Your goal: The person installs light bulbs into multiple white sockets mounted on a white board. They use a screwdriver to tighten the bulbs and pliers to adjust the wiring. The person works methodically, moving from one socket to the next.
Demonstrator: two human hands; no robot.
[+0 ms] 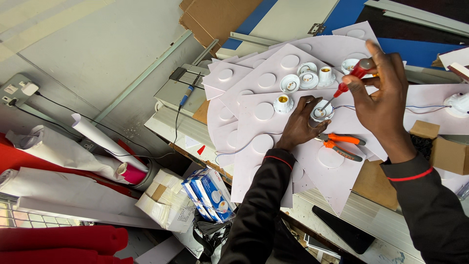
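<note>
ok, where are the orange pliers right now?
In the head view, the orange pliers lie on the white board right of centre, just below the lamp socket that the left hand steadies.

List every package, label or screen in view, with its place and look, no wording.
Blue and white boxes: below the bench edge, stacked, rectangular.
Clear packs: left of them, white contents.
Open cardboard box: right, brown, beside the right hand.
Dark flat slab: bench front, possibly a screen.
</note>
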